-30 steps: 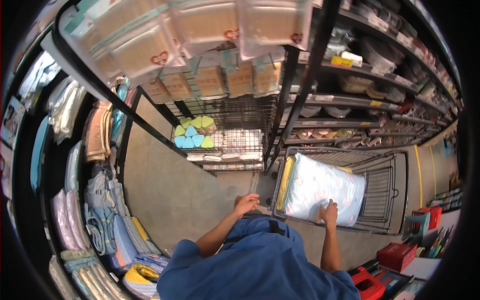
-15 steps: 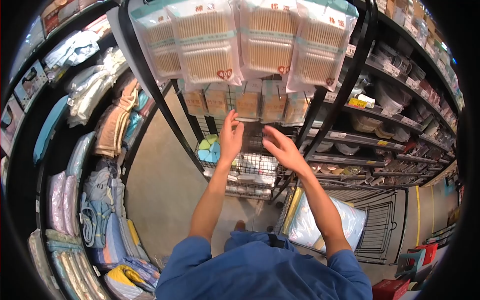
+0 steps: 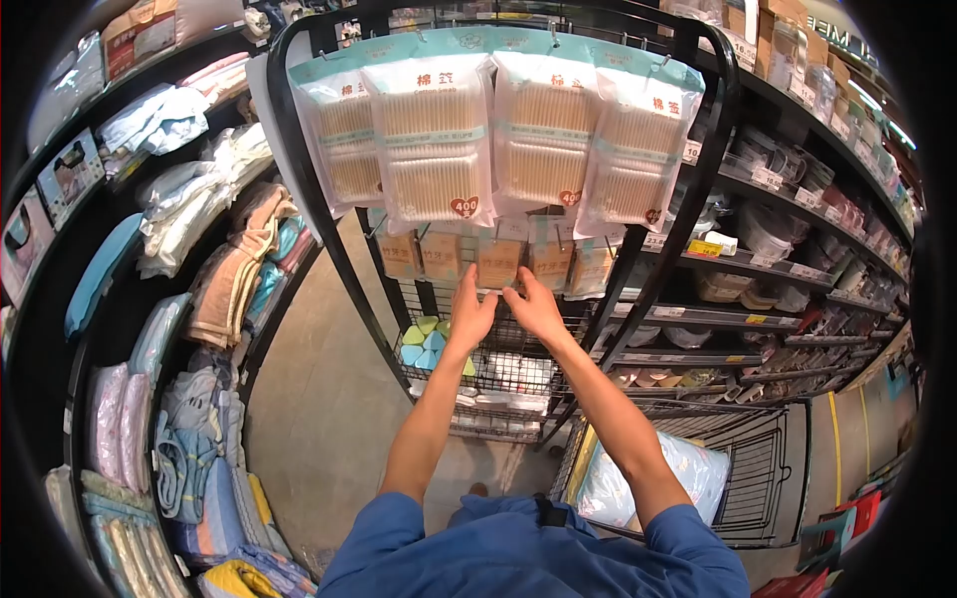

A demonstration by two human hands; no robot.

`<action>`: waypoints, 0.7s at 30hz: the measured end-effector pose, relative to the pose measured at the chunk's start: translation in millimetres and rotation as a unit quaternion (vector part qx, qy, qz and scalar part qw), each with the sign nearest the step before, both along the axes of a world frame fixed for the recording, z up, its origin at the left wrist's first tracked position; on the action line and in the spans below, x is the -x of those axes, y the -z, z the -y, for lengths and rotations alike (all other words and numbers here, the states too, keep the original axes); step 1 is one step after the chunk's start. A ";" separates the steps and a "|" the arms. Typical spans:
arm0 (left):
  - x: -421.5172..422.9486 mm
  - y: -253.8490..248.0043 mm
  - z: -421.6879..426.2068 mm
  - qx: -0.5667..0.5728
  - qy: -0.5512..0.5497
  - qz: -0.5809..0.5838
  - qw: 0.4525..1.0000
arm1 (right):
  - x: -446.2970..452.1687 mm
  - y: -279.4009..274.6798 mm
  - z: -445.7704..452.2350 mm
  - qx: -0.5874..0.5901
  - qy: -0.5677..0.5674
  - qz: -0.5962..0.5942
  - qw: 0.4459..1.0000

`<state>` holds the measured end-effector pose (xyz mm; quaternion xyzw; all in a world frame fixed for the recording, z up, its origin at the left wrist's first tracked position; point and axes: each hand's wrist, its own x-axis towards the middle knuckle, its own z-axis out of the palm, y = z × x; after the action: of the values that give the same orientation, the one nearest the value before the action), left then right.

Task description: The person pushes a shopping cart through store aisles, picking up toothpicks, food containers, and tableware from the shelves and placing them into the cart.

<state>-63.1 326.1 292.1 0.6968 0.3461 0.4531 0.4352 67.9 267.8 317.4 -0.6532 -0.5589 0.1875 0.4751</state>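
A pack of bamboo toothpicks (image 3: 497, 261) hangs in the middle of the lower row on a black wire rack. At its lower left edge is my left hand (image 3: 472, 314), thumb in front and fingers closed along the side. My right hand (image 3: 535, 307) holds the lower right edge the same way, its fingertips partly hidden by the pack. Similar toothpick packs (image 3: 550, 261) hang on either side. Above them, large bags of cotton swabs (image 3: 431, 149) hang from hooks.
Left of me, shelves carry folded blankets (image 3: 236, 267) and towels. A shopping cart (image 3: 758, 468) with a wrapped bedding pack (image 3: 653, 473) stands at my right. Behind it are shelves of plastic containers (image 3: 768, 229). Green and blue items (image 3: 424, 344) lie in the rack's lower basket.
My hands have come together from apart onto the two sides of the middle toothpick pack. The view has tilted up, so the rack sits lower in it.
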 end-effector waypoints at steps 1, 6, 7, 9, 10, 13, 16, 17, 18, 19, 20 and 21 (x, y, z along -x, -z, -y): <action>1.2 2.8 0.6 -0.038 -0.016 -0.012 0.999 | 3.0 -3.4 5.1 -0.001 0.002 0.000 1.000; 10.7 -10.8 27.7 -0.196 -0.084 -0.053 0.975 | 16.4 -13.1 24.5 -0.095 -0.053 0.023 0.994; 11.9 -13.7 32.1 -0.198 -0.083 -0.053 0.975 | 18.3 -14.0 26.4 -0.113 -0.041 0.065 0.991; 14.6 -15.9 39.0 -0.195 -0.110 -0.056 0.973 | 21.2 -17.8 36.5 -0.076 -0.047 0.068 0.994; 15.6 -16.0 42.6 -0.203 -0.116 -0.049 0.971 | 23.9 -17.6 40.9 -0.088 -0.047 0.079 0.992; 19.8 -16.6 54.4 -0.224 -0.114 -0.015 0.968 | 33.6 -26.7 58.1 -0.101 -0.054 0.072 0.991; 22.0 -17.8 68.9 -0.214 -0.116 -0.003 0.970 | 37.3 -27.7 72.5 -0.112 -0.062 0.097 0.987; 22.3 -17.0 74.2 -0.212 -0.112 -0.010 0.971 | 38.6 -26.9 78.3 -0.127 -0.062 0.111 0.984; 22.7 -15.4 80.2 -0.215 -0.117 -0.005 0.970 | 39.8 -25.4 83.9 -0.141 -0.063 0.124 0.980; 22.5 -15.2 86.7 -0.218 -0.122 -0.001 0.968 | 39.9 -23.3 88.8 -0.138 -0.059 0.117 0.982; 21.1 -15.5 95.0 -0.215 -0.120 0.012 0.969 | 39.3 -20.0 94.4 -0.152 -0.058 0.126 0.979; 21.1 -13.5 102.3 -0.210 -0.113 0.001 0.971 | 39.5 -15.9 101.8 -0.164 -0.054 0.132 0.976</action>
<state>-84.3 223.8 305.6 0.7284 0.3191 0.5626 0.2260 28.4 166.0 333.3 -0.5547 -0.6741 0.0305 0.4869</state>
